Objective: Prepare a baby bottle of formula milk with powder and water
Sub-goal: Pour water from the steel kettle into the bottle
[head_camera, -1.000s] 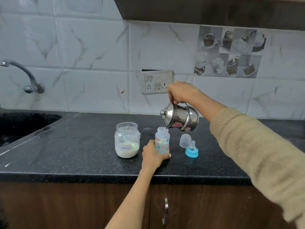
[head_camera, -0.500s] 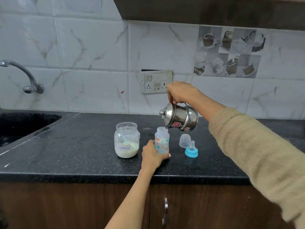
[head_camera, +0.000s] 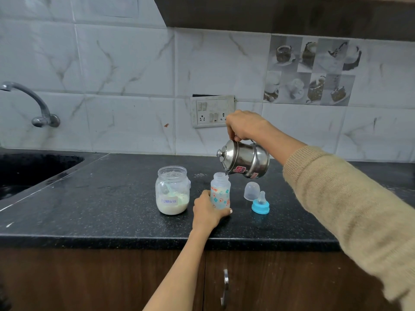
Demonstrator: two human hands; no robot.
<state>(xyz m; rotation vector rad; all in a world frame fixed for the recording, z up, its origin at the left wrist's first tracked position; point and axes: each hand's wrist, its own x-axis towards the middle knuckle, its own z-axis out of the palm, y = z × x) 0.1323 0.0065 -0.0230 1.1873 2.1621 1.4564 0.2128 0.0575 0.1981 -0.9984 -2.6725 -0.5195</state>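
A small printed baby bottle [head_camera: 221,190] stands open on the black counter [head_camera: 112,209], and my left hand [head_camera: 207,212] grips its lower part. My right hand [head_camera: 244,125] holds a steel kettle [head_camera: 244,160] by its handle, tipped to the left with its spout right over the bottle's mouth. Left of the bottle stands an open glass jar labelled Formula [head_camera: 172,190], with white powder and a scoop inside. The blue teat ring [head_camera: 260,204] and a clear cap [head_camera: 252,190] lie to the bottle's right.
A dark sink [head_camera: 27,171] with a wall tap [head_camera: 33,104] is at the far left. A switch and socket plate [head_camera: 212,111] sits on the tiled wall behind the kettle. Wooden cabinet doors [head_camera: 224,286] lie below the counter edge.
Almost nothing has moved. The kettle stays tipped over the bottle's mouth, perhaps a touch further left. My left hand keeps its hold on the bottle.
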